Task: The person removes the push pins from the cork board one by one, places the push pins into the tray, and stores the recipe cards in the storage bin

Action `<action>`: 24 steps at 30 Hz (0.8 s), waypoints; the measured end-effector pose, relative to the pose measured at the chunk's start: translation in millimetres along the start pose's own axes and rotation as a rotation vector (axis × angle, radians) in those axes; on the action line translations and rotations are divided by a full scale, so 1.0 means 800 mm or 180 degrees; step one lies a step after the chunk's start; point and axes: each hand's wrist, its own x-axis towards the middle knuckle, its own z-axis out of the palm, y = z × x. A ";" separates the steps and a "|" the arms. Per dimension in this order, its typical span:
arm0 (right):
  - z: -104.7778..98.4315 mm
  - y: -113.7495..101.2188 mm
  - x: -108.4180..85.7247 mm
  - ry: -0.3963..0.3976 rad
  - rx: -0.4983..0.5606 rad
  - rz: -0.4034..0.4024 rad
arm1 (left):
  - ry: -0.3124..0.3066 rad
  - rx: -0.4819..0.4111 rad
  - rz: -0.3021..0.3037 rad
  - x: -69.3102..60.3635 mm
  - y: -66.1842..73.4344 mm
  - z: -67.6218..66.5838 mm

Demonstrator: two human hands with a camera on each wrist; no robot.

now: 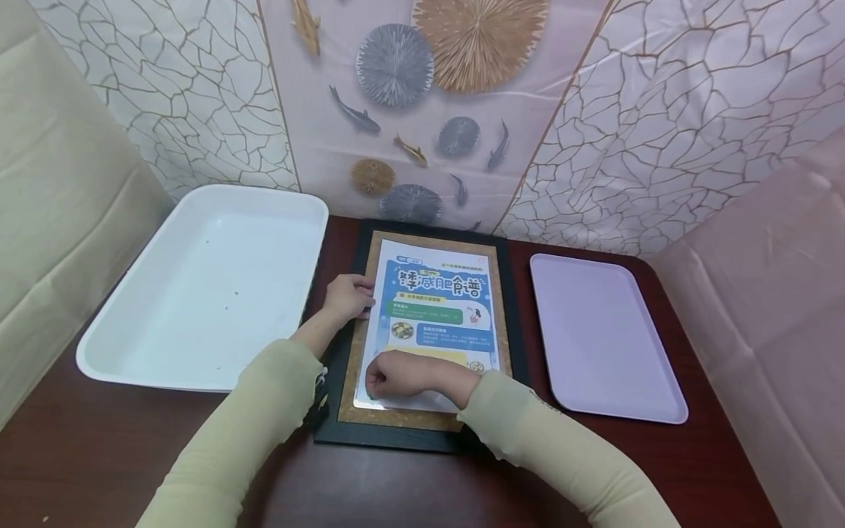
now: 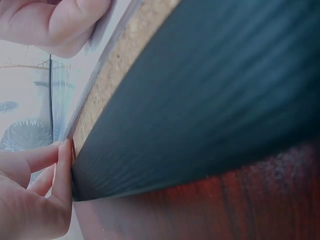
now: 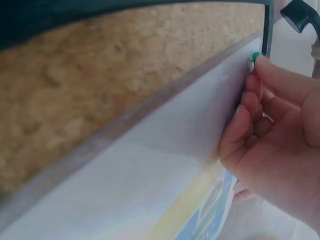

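Observation:
A cork board point(image 1: 396, 419) with a black frame point(image 1: 389, 438) lies on the table under a glossy printed sheet point(image 1: 436, 279). Over the sheet's near left corner, my right hand point(image 1: 403, 372) pinches a green push pin point(image 3: 256, 56) between thumb and fingers, its other fingers curled in. The pin's tip is at the sheet's surface; how deep it goes is hard to tell. My left hand point(image 1: 346, 299) is at the sheet's left edge, where thumb and fingertip point(image 2: 65, 150) meet and pinch it.
A large white tray point(image 1: 198, 293) stands on the left of the dark red table point(image 1: 99, 455). To the right lies a shallow lilac tray point(image 1: 607, 337). Behind the table hangs a patterned cloth point(image 1: 422, 110), with pale padded sides at left and right.

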 end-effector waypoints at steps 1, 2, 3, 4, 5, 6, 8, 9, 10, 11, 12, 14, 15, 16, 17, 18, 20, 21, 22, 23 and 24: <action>-0.001 0.000 -0.001 -0.0056 0.0029 -0.0027 | 0.0000 -0.0004 0.0000 0.000 0.001 0.000; -0.002 0.001 -0.003 -0.0103 0.0053 -0.0057 | 0.0002 -0.0001 0.0011 0.001 0.001 0.001; -0.003 0.003 -0.003 -0.0147 0.0092 -0.0089 | 0.0006 0.0002 0.0022 0.001 0.001 0.001; -0.004 0.004 -0.005 -0.0174 0.0138 -0.0125 | 0.0012 0.0000 0.0032 0.001 0.002 0.001; -0.005 0.005 -0.007 -0.0181 0.0189 -0.0153 | 0.0019 0.0007 0.0042 0.001 0.002 0.001; -0.006 0.006 -0.009 -0.0177 0.0245 -0.0179 | 0.0025 0.0002 0.0042 0.001 0.002 0.000; -0.007 0.010 -0.014 -0.0143 0.0330 -0.0202 | 0.0025 0.0005 0.0039 0.001 0.002 0.000; -0.008 0.012 -0.018 -0.0118 0.0383 -0.0205 | 0.0022 0.0004 0.0037 0.001 0.002 -0.001; -0.009 0.015 -0.022 -0.0082 0.0439 -0.0186 | 0.0016 0.0002 0.0036 0.000 0.002 -0.001; -0.011 0.018 -0.027 -0.0040 0.0488 -0.0151 | 0.0015 0.0004 0.0036 0.000 0.002 -0.001; -0.014 0.021 -0.032 0.0006 0.0525 -0.0119 | 0.0015 0.0004 0.0031 0.000 0.002 -0.001; -0.020 0.030 -0.045 0.0127 0.0602 -0.0047 | 0.0017 0.0017 0.0021 0.000 0.002 -0.001; -0.024 0.036 -0.052 0.0200 0.0666 -0.0015 | 0.0018 0.0027 0.0015 0.000 0.002 -0.001; -0.028 0.041 -0.060 0.0273 0.0713 0.0000 | 0.0018 0.0037 0.0010 0.000 0.002 -0.001; -0.033 0.048 -0.068 0.0359 0.0754 0.0015 | 0.0019 0.0046 0.0003 0.000 0.002 0.000; -0.038 0.054 -0.077 0.0449 0.0790 0.0021 | 0.0014 0.0052 -0.0007 0.000 0.002 0.000; -0.047 0.068 -0.094 0.0643 0.0893 0.0062 | 0.0009 0.0062 -0.0025 -0.001 0.002 0.001; -0.052 0.075 -0.103 0.0757 0.0939 0.0117 | 0.0006 0.0061 -0.0024 -0.001 0.001 0.001; -0.056 0.082 -0.112 0.0876 0.0947 0.0187 | 0.0005 0.0062 -0.0021 -0.001 0.001 0.001; -0.060 0.089 -0.121 0.1001 0.0967 0.0273 | 0.0004 0.0060 -0.0021 -0.002 0.001 0.001; -0.063 0.097 -0.129 0.1112 0.0985 0.0357 | 0.0002 0.0062 -0.0021 -0.002 0.001 0.001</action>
